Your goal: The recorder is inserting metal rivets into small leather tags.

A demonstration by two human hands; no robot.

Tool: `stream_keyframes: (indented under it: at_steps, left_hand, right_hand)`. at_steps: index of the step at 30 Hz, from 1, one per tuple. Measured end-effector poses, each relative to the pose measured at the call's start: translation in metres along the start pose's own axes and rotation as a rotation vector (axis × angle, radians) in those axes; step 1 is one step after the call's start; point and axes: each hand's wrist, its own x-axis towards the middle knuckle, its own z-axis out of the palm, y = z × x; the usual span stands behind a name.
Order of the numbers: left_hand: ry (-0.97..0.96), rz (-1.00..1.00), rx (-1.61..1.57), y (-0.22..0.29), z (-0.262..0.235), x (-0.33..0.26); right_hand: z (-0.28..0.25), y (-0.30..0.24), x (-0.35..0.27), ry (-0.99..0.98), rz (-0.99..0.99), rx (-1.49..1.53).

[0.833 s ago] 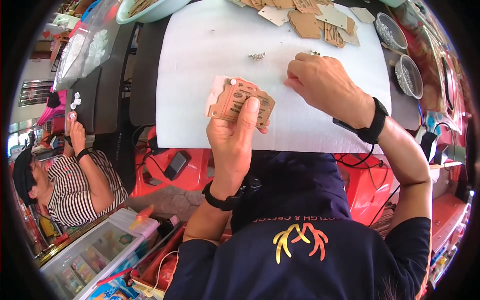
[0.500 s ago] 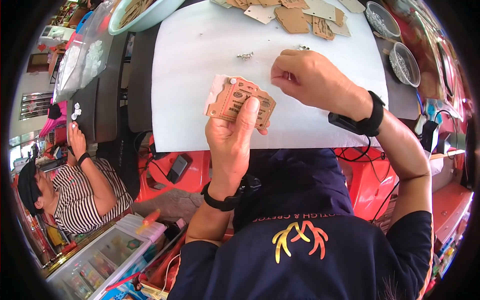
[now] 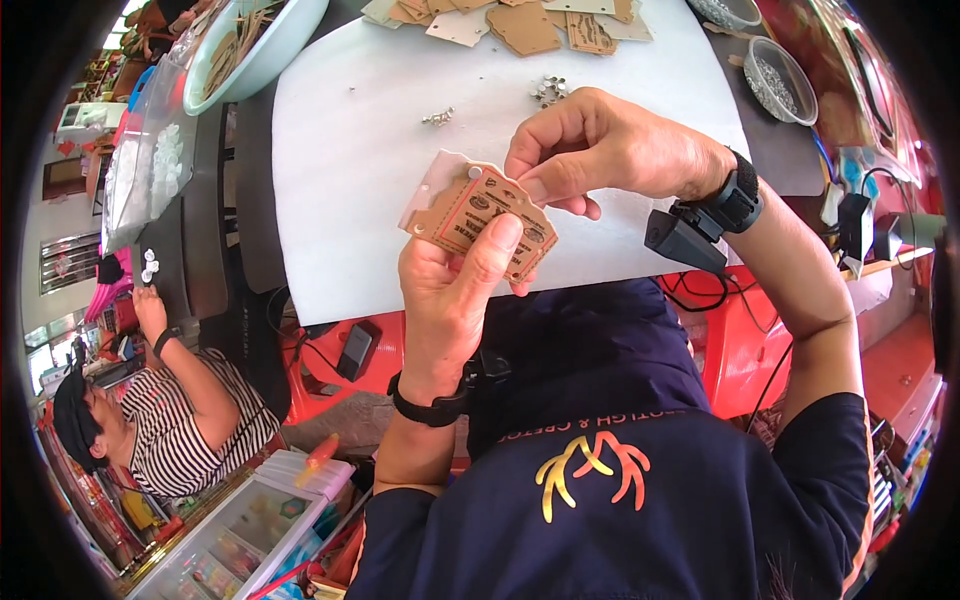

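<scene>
My left hand [image 3: 445, 300] grips a brown printed card [image 3: 470, 222] with a scalloped edge, its thumb lying across the face. A pale, see-through layer [image 3: 428, 188] shows behind the card's left side, and a round silvery fastener head sits at its top corner. My right hand [image 3: 625, 150] is closed in a pinch at the card's upper right edge; whatever is between its fingertips is hidden. Small metal fasteners lie beyond the hands in two clusters, one [image 3: 438, 117] to the left and another [image 3: 550, 91] close to my right knuckles.
A white sheet [image 3: 350, 200] covers the table. Brown and pale cards [image 3: 525, 30] are piled at its far edge. Clear bowls of metal pieces [image 3: 750, 80] stand right; a pale basin [image 3: 300, 60] and plastic bag [image 3: 120, 190] are left. Another person's hand [image 3: 150, 312] is near white pieces.
My right hand has come down and left from above the sheet to the card's edge. My left hand with the card has tilted slightly. The view has shifted, uncovering more of the right fastener cluster.
</scene>
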Motion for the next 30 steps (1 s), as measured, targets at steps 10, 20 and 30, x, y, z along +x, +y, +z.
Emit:
stream_keyframes:
  at_steps: [10,20,30]
  left_hand:
    - [-0.031,-0.042,0.006,-0.002,0.0,-0.002]
    - [-0.029,-0.01,0.024,-0.004,0.0,0.001]
    - [-0.011,0.01,0.053,-0.008,-0.002,0.002]
  right_hand:
    - [-0.004,0.004,-0.006,-0.062,0.006,-0.004]
    - [0.006,0.004,-0.014,0.082,0.085,0.055]
    - [0.019,0.001,-0.022,0.143,0.05,0.115]
